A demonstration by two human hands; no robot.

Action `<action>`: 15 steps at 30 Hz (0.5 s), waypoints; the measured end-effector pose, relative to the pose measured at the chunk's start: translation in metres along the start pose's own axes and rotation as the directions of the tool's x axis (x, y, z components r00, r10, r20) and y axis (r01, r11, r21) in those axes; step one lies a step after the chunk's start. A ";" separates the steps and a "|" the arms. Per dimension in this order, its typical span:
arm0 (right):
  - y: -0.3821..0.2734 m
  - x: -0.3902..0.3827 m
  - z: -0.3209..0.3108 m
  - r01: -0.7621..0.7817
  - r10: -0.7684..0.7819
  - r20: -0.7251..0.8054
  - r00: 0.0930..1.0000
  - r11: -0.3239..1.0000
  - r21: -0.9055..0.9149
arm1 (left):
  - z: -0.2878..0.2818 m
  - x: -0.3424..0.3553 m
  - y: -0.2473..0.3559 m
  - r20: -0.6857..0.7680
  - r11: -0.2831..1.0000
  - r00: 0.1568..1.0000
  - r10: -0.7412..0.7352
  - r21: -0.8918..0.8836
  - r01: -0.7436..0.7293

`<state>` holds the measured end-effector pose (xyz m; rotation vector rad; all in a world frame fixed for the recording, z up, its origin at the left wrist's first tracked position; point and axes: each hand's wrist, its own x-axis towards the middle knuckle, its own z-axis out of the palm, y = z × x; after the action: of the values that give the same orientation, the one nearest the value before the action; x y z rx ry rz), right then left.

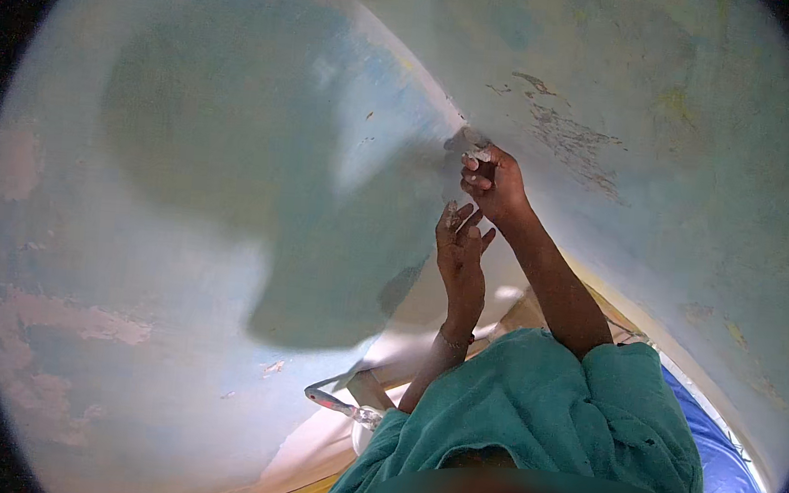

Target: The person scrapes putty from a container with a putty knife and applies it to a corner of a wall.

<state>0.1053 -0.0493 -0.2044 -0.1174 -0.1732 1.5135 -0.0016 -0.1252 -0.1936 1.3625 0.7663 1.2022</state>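
Observation:
My right hand [495,182] is raised to the corner where two painted surfaces meet, its fingers curled around a small pale lump [479,155] that looks like filler paste. A damp-looking grey patch surrounds those fingertips on the wall. Just below it, my left hand [462,247] is open, with fingers apart and whitish paste on the fingertips; I see nothing held in it. Along the corner runs a pale strip [415,66], leading up and left from my right hand.
The blue-green wall [179,276] has peeled patches, and scratches [570,135] mark the surface on the right. Low on the left, a tool with a grey and red handle [331,401] rests by a white container [362,439]. Blue sheeting [717,448] lies at lower right.

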 end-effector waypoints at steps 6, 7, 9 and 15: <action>0.007 -0.012 0.016 0.135 -0.152 -0.170 0.974 0.985 -0.103 | 0.001 0.002 -0.002 -0.022 0.999 0.999 -0.024 0.041 0.025; 0.008 -0.012 0.018 0.135 -0.160 -0.155 0.975 0.978 -0.158 | -0.001 0.001 -0.003 -0.024 0.999 0.999 -0.022 0.041 0.023; 0.012 -0.012 0.024 0.134 -0.165 -0.136 0.977 0.968 -0.213 | -0.006 -0.001 -0.005 -0.045 0.998 0.999 0.024 0.067 -0.021; 0.014 0.003 0.042 0.129 -0.183 -0.198 0.963 0.958 -0.257 | -0.006 -0.004 -0.001 -0.034 0.999 0.999 0.022 -0.034 -0.023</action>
<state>0.0842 -0.0470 -0.1655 -0.4553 -0.1851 1.3057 -0.0083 -0.1270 -0.1964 1.3286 0.7521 1.2539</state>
